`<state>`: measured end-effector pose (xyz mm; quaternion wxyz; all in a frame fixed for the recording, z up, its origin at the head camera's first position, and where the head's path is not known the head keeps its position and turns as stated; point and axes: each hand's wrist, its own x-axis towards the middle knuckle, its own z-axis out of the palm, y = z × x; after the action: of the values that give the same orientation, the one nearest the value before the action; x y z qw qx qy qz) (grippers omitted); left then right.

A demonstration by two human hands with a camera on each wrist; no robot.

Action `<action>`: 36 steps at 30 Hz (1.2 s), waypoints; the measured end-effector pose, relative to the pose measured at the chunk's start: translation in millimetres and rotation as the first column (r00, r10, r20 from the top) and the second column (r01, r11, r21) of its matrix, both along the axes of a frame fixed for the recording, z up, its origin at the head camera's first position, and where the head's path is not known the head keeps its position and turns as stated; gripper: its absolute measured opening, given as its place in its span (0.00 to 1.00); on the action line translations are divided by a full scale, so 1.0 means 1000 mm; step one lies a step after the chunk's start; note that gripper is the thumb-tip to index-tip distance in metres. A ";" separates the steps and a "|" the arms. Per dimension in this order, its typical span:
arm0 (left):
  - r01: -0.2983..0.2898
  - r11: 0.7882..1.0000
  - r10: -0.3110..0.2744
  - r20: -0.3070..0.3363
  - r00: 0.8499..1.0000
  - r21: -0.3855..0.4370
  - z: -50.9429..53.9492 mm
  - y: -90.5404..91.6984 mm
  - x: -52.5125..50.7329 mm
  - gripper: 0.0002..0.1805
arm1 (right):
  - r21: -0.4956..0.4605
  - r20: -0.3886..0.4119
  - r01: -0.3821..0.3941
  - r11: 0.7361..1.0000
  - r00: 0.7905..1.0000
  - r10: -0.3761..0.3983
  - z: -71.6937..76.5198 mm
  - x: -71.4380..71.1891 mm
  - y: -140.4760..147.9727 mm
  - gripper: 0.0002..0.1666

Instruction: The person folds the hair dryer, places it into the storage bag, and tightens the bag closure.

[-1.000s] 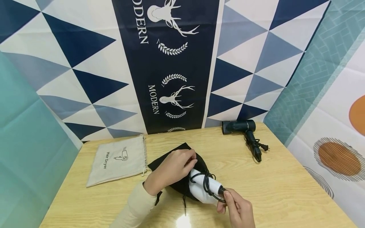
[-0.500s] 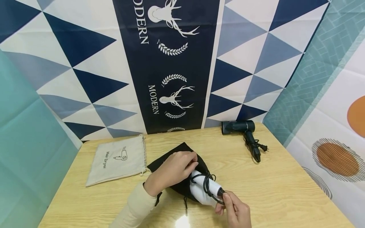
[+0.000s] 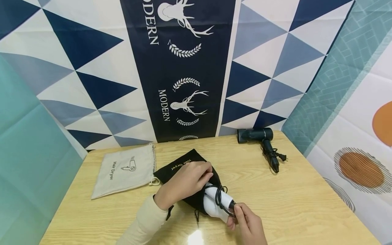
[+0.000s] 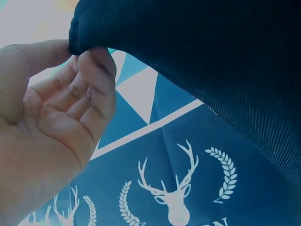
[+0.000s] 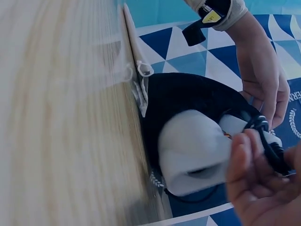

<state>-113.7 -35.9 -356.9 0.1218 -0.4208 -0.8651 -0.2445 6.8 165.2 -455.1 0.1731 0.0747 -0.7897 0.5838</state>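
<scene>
A printed backdrop [image 3: 183, 68] with blue triangles, stag heads and wreaths stands behind the black pouch, and the wood-grain counter [image 3: 294, 200] spreads beneath it. To the left of the black pouch [image 3: 196, 197] lies a pale drawstring pouch [image 3: 131, 178], flat, lettered "Hair Dryer". The black pouch itself bears yellow lettering, partly covered by an arm and hand. Behind it and to its right, near the counter's far edge, rests a black hair dryer [image 3: 255, 135], its cord wrapped about the handle. The white hair dryer [image 3: 214, 207] is partly inside the mouth of the black pouch, its handle and one end of its barrel sticking out to the right. Both hands are occupied, neither spread wide. The left hand [image 3: 190, 178], over the pouch, pinches the edge of the black cloth between thumb and forefinger, the other fingers loosely bent. The right hand [image 3: 247, 221], just right of the pouch mouth, pinches the white hair dryer at the cord end of its handle. Loops of black cord [image 3: 218, 197] circle that handle outside the pouch, and a thin drawstring [image 3: 196, 216] hangs at the pouch's near edge
</scene>
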 end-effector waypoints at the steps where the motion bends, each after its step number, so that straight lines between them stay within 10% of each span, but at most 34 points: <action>1: 0.000 1.000 0.000 0.002 1.000 0.002 0.000 0.000 -0.001 0.05 | -0.008 0.059 0.006 1.000 0.998 -0.005 0.001 0.000 -0.001 0.14; 7: 0.001 1.000 -0.001 -0.002 1.000 -0.015 0.002 -0.003 -0.002 0.05 | -0.143 0.395 -0.094 0.985 0.907 0.144 0.007 -0.004 -0.001 0.20; 14: 0.007 0.999 -0.007 0.002 1.000 -0.046 0.002 -0.002 -0.003 0.07 | -0.261 0.435 -0.255 0.931 0.830 0.349 0.010 -0.013 0.016 0.25; 20: 0.045 0.995 -0.043 0.020 0.999 -0.086 -0.004 0.001 0.001 0.10 | -0.584 0.409 -0.397 0.708 0.609 0.680 0.006 -0.012 0.031 0.21; 22: 0.048 0.994 -0.047 0.019 0.999 -0.095 -0.007 0.001 0.003 0.10 | -0.652 0.380 -0.399 0.645 0.564 0.733 0.004 -0.008 0.033 0.19; 31: 0.059 0.997 -0.060 -0.019 0.998 -0.052 -0.006 -0.001 0.006 0.10 | -0.757 0.128 -0.474 0.450 0.568 0.813 -0.004 0.000 0.015 0.21; 36: 0.051 0.998 -0.053 -0.038 0.998 -0.042 0.000 -0.002 0.006 0.09 | -0.763 0.079 -0.493 0.418 0.571 0.817 -0.004 -0.001 0.008 0.21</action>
<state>-108.1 -37.6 -356.5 0.1239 -0.4502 -0.8561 -0.2216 5.4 173.5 -458.6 -0.2478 0.1852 -0.4407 0.8427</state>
